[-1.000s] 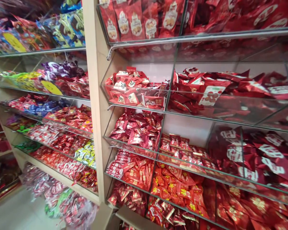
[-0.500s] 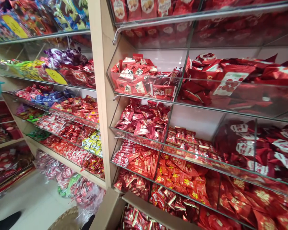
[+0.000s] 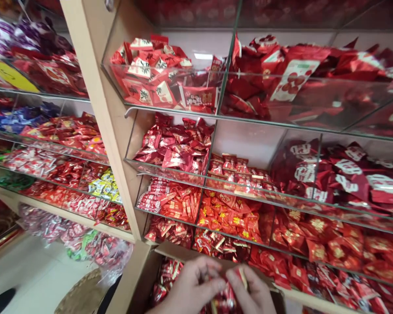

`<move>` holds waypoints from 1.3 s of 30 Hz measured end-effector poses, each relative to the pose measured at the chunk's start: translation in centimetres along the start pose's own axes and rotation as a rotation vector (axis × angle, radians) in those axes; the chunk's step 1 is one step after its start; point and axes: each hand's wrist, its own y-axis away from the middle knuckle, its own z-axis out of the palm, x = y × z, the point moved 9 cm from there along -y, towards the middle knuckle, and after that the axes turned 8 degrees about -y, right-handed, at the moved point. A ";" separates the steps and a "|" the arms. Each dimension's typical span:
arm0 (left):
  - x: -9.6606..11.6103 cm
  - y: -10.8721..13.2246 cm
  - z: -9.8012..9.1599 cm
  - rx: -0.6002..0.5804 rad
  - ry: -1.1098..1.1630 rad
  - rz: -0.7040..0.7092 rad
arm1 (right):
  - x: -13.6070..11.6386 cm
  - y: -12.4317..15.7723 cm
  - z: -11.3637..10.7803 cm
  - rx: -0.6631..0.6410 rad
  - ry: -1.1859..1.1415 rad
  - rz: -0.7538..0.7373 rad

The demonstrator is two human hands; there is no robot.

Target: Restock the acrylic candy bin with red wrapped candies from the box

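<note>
My left hand (image 3: pixel 196 285) and my right hand (image 3: pixel 252 294) are close together at the bottom of the view, above an open cardboard box (image 3: pixel 140 272). Red-and-gold wrapped candies (image 3: pixel 168 272) fill the box. My left hand's fingers curl inward, its thumb pointing at the right hand, with bits of red wrapper showing between them. A gold-edged wrapped candy (image 3: pixel 243 279) shows at the fingers of my right hand, which are closed. More red candies (image 3: pixel 224 301) lie between and just below the two hands; how many are gripped is hidden.
Glass-fronted shelves (image 3: pixel 173 170) of red packets rise behind the box, split by a wooden upright (image 3: pixel 98 109). At left stand more candy shelves (image 3: pixel 52 152) with a yellow price tag (image 3: pixel 11 75). Bagged candies (image 3: pixel 105 250) and a woven basket (image 3: pixel 78 294) sit on the floor.
Both hands have come into view over the box. The camera has tilted down and turned slightly, so the shelves appear higher and further left.
</note>
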 end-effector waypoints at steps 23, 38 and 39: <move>3.1 -0.1 2.0 -0.098 0.287 -0.119 | -4.4 -2.3 -0.9 0.084 0.104 -0.197; 3.1 -1.0 -0.3 0.142 0.630 -0.024 | -2.7 -2.2 0.2 -0.080 -0.298 0.004; 3.3 -1.0 -0.2 0.138 0.685 -0.007 | -2.5 -2.0 0.6 -0.107 -0.344 0.020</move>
